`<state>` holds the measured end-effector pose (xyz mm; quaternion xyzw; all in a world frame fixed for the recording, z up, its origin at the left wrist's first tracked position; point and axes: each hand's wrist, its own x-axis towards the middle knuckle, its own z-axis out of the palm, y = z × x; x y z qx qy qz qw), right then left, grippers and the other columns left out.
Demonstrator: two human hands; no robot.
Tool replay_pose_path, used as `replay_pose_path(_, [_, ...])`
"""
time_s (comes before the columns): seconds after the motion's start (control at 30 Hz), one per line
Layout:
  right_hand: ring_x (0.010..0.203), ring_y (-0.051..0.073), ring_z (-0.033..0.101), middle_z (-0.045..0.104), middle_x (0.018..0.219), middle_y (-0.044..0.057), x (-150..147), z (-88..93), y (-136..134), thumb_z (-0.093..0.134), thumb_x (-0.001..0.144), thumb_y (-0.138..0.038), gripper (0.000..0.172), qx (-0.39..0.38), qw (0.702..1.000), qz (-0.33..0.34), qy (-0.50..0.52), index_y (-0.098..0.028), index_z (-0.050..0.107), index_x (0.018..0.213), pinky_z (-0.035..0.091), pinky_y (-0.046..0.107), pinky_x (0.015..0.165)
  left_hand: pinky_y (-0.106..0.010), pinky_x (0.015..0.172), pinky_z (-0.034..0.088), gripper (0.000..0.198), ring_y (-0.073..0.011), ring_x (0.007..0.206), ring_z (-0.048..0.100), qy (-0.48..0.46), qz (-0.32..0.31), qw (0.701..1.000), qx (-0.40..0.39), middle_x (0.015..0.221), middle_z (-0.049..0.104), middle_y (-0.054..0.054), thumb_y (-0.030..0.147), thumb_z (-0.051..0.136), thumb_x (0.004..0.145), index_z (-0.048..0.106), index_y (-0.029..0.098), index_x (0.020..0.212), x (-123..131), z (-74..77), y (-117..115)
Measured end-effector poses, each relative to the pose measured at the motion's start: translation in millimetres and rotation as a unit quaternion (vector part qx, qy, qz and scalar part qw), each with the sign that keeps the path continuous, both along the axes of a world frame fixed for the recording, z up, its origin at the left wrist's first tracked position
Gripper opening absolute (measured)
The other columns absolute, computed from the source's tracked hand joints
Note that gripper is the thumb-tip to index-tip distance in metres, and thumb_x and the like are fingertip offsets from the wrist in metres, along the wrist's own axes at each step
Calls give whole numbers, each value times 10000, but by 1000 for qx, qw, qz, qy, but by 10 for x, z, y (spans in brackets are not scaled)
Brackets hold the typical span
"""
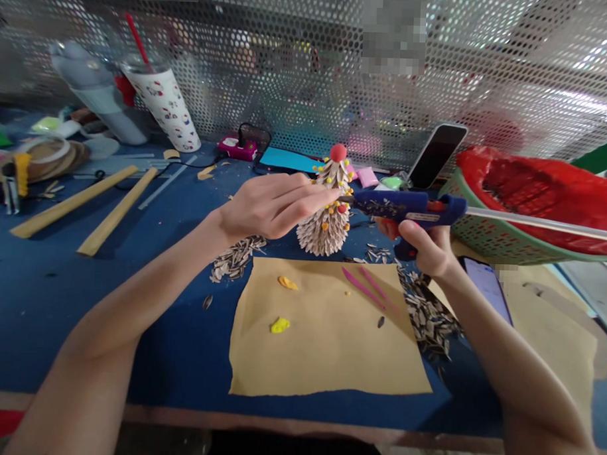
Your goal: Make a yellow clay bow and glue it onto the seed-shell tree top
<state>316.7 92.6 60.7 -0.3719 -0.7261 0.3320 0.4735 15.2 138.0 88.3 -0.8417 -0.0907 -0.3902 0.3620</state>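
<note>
A small cone-shaped tree of sunflower seeds [327, 230] with a red ball on top and yellow and red dots stands on the blue table behind a tan paper sheet [329, 348]. My left hand [272, 205] reaches in from the left, fingers pressed together and pinching something small I cannot make out against the tree's side. My right hand [425, 244] grips a blue glue gun [408, 207], whose nozzle points left at the tree next to my left fingertips. A clear glue stick juts out behind the gun to the right.
Piles of sunflower seeds [235, 258] lie on both sides of the paper, with pink tweezers [364, 286] and yellow clay bits [280, 325] on it. A green basket with a red bag [528, 202], a leaning phone [437, 154], wooden sticks [70, 206] and a tall cup [163, 103] stand around.
</note>
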Motion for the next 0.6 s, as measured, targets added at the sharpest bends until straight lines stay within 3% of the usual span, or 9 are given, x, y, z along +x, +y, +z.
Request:
replay_pose_path(0.13, [636, 186, 618, 649, 698, 18, -3, 11, -1, 613, 880, -620, 413, -9, 1000, -1, -4, -226, 659, 761, 487, 339, 576, -250, 735, 598, 308, -132, 823, 745, 17, 15, 1000, -12, 909, 764, 4, 181, 570, 994, 576, 202, 1302, -15, -19, 13])
replay_pose_path(0.23, [618, 181, 608, 652, 696, 18, -15, 35, -5, 613, 875, -629, 424, -9, 1000, 0, -7, -224, 659, 757, 478, 334, 555, -250, 730, 591, 340, -134, 835, 745, 9, -9, 1000, -3, 950, 768, -9, 152, 576, 983, 546, 185, 1320, -5, 13, -7])
replay_pose_path(0.47, [623, 176, 584, 626, 694, 11, 11, 112, -4, 614, 896, -596, 400, 7, 999, 14, -36, -236, 633, 722, 490, 356, 576, -242, 702, 603, 171, -137, 793, 740, 7, -48, 997, 63, 975, 783, -41, 93, 562, 969, 620, 107, 1130, 37, 134, -78])
replay_pose_path(0.6, [622, 181, 579, 608, 672, 7, 28, 165, 4, 628, 896, -580, 373, 10, 998, 15, -59, -250, 639, 722, 496, 368, 582, -231, 706, 607, 192, -126, 816, 745, 34, -30, 996, 74, 1004, 783, -20, 102, 537, 981, 633, 149, 1140, 12, 110, -67])
